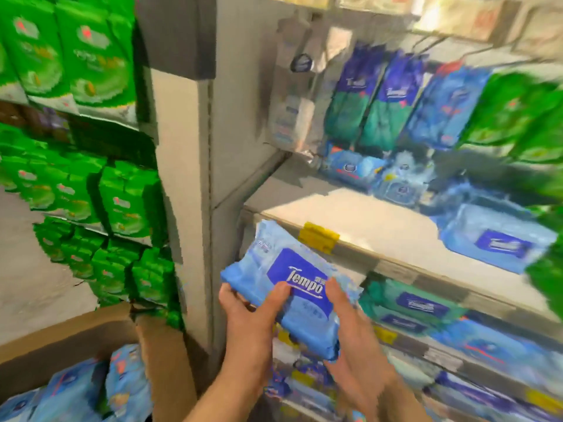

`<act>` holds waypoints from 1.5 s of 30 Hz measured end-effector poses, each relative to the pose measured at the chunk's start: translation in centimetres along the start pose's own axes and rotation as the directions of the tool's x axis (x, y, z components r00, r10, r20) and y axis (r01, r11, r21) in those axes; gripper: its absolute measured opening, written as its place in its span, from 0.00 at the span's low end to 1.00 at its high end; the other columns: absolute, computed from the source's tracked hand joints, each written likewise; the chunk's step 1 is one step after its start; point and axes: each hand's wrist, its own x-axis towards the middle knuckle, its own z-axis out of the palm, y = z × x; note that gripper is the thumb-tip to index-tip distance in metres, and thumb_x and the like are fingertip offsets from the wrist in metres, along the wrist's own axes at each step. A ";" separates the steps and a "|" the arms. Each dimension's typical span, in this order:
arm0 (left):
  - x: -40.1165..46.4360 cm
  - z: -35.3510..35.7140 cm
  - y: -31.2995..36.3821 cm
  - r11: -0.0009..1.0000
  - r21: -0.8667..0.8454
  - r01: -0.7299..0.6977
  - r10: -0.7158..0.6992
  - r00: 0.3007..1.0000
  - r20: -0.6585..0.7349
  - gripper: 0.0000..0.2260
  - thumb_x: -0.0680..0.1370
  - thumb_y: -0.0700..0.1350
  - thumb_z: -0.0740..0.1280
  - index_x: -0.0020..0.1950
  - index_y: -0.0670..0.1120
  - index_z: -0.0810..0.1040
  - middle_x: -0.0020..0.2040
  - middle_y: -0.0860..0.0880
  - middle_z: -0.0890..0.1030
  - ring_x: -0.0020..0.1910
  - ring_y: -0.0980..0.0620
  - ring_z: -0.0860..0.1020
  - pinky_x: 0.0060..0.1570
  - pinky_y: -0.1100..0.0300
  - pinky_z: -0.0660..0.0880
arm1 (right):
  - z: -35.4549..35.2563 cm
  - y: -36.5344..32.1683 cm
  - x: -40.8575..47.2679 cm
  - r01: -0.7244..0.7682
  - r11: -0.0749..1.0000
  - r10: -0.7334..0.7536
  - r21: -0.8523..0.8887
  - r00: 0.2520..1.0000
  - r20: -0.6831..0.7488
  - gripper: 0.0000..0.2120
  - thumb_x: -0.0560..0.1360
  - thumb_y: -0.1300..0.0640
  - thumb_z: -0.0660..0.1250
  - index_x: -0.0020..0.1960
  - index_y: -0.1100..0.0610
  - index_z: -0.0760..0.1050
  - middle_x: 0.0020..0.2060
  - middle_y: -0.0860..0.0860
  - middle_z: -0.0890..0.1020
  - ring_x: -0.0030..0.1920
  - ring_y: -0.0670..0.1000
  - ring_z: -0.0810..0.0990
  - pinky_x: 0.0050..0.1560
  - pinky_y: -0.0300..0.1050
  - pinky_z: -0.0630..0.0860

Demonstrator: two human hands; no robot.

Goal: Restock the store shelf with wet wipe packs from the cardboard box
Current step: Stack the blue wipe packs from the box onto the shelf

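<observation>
I hold a light blue wet wipe pack [292, 284] with a dark blue Tempo label in both hands, just below and in front of the shelf's front edge. My left hand [249, 324] grips its near left side with the thumb on top. My right hand [350, 339] grips its right end. The beige shelf board [359, 220] has bare room at its left; one similar blue pack [499, 242] lies flat on its right. The cardboard box [91, 339] sits at the lower left with several blue packs [76, 391] inside.
Blue and teal packs [396, 99] hang at the back above the shelf. Green packs [518, 117] sit at the right. A grey upright [185, 166] separates racks of green packs [76, 190] on the left. A yellow price tag [318, 237] clips the shelf edge. Lower shelves [441, 339] hold more packs.
</observation>
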 end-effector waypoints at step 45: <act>4.3 32.4 -18.5 0.534 0.759 -0.373 -0.405 0.676 0.616 0.28 0.66 0.48 0.80 0.61 0.61 0.73 0.56 0.61 0.82 0.53 0.63 0.80 0.56 0.59 0.79 | -29.5 -22.5 8.3 0.133 -0.035 -0.764 -0.990 0.635 0.112 0.23 0.80 0.57 0.59 0.74 0.52 0.73 0.74 0.49 0.72 0.80 0.54 0.59 0.81 0.52 0.40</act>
